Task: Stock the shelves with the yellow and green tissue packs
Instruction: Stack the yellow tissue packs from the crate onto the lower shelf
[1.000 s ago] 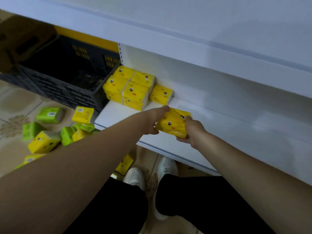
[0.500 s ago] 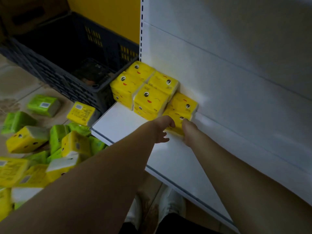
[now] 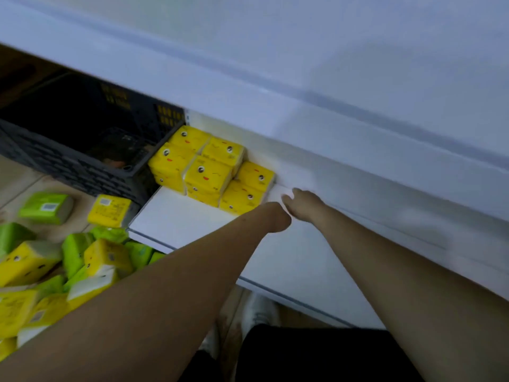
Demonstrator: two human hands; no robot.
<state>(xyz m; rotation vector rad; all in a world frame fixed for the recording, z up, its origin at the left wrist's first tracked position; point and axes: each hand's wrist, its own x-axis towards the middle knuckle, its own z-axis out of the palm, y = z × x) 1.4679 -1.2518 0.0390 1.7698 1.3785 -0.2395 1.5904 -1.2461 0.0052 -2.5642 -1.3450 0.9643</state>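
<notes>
Several yellow tissue packs with cartoon faces (image 3: 203, 172) stand stacked at the back left corner of the white lower shelf (image 3: 179, 216). The nearest yellow pack (image 3: 239, 198) lies flat in front of another, at the right end of the group. My left hand (image 3: 276, 219) hovers just right of that pack with its fingers loosely curled and nothing in it. My right hand (image 3: 301, 204) is beside it, a little deeper in the shelf, also holding nothing. A heap of loose yellow and green packs (image 3: 55, 266) lies on the floor at the lower left.
A black plastic crate (image 3: 68, 161) stands on the floor left of the shelf. A single green pack (image 3: 46, 206) and a yellow pack (image 3: 111, 210) lie in front of it. The upper shelf board (image 3: 275, 86) overhangs the stack. My white shoes (image 3: 256, 310) are below the shelf edge.
Both hands carried a yellow pack to the stack, set it down in front of the right-hand pack and let go. They have now drawn back slightly to the right.
</notes>
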